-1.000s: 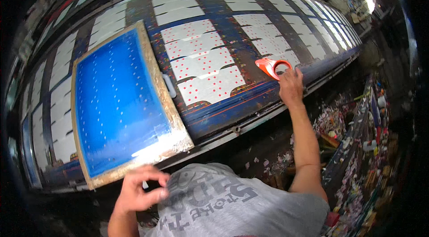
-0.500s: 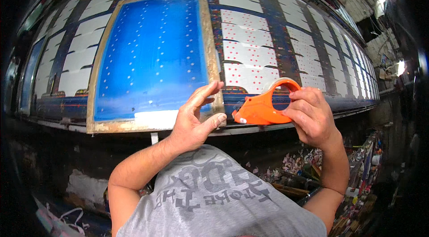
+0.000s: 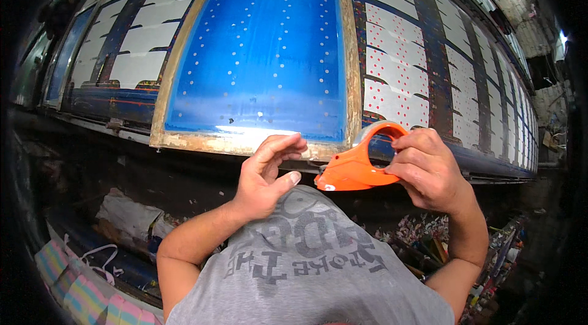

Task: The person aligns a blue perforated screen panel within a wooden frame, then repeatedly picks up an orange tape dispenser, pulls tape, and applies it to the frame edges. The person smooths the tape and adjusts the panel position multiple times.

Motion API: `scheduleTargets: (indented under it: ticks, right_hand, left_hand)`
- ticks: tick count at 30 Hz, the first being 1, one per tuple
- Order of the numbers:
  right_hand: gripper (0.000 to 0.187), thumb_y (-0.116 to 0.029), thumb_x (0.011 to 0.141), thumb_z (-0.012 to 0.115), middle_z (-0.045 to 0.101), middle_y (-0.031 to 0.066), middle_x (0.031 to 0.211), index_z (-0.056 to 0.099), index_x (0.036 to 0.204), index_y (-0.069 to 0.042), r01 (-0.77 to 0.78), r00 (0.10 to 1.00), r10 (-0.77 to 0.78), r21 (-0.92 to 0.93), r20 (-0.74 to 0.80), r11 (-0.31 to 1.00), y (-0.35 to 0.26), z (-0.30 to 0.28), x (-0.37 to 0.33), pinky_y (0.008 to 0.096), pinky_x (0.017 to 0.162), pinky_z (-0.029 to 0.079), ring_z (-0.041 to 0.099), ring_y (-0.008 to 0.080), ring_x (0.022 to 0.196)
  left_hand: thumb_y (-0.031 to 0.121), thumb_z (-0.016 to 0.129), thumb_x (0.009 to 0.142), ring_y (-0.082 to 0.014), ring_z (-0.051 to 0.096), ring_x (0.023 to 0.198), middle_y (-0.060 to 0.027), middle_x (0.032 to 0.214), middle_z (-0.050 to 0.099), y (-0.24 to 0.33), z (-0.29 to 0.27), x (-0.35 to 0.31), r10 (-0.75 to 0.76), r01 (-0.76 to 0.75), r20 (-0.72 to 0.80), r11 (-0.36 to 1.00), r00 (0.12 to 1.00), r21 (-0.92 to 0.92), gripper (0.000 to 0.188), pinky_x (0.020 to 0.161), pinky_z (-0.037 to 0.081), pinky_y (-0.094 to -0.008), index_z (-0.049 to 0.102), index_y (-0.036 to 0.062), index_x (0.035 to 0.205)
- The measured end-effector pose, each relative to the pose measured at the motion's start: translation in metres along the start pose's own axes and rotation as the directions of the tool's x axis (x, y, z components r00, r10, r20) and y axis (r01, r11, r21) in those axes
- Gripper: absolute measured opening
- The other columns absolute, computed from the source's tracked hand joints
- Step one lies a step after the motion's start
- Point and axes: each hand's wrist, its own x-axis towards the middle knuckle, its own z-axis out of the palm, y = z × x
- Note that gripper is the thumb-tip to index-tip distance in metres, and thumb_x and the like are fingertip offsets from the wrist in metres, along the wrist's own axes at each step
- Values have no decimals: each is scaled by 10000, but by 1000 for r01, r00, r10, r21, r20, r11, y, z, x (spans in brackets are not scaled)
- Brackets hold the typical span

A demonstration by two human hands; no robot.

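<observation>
- Right hand (image 3: 425,169) grips the orange tape dispenser (image 3: 352,170) by its ring; a firm hold with the nose turned clear of fingers seems the best handling.
- Left hand (image 3: 266,175) looks empty, thumb parted from curved fingers, near that nose; both elbows are bent.
- Beyond, a blue wood-framed screen (image 3: 260,68) lies on the long table (image 3: 110,99) beside white sheets (image 3: 397,104) dotted red.

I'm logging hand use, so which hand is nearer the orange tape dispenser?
Right. The right hand holds the orange tape dispenser by its ring end; the left hand is open, left of its narrow end, not touching.
</observation>
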Motion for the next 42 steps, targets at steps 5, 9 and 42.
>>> scheduleTargets:
  ticks: [5, 9, 42]
  right_hand:
    - [264, -45, 738, 834, 691, 59, 973, 766, 993, -48, 50, 999, -50, 22, 5, 999, -6, 8, 17, 503, 954, 595, 716, 321, 1105]
    - [330, -14, 706, 862, 708, 60, 984, 751, 1014, -57, 49, 999, -50, 27, 17, 998, -12, 8, 24, 517, 959, 577, 714, 331, 1108]
    - [512, -452, 827, 937, 636, 161, 789, 674, 850, -14, -332, 943, 292, 359, 162, 872, 68, 38, -15, 536, 1062, 512, 670, 387, 845]
  left_hand:
    - [81, 709, 932, -312, 555, 1498, -212, 1580, 599, 13, -24, -6, -38, 40, 234, 999, 971, -4, 745, 1311, 352, -475, 517, -29, 1643]
    - [84, 733, 934, -321, 625, 1400, -242, 1440, 680, 15, -29, -9, -5, 9, 243, 1000, 970, -17, 614, 1249, 434, -477, 622, -77, 1516]
    - [67, 794, 1038, -76, 663, 868, 1, 955, 772, 108, -232, 5, 102, 358, -636, 754, 765, 551, 86, 807, 543, -270, 817, -14, 1025]
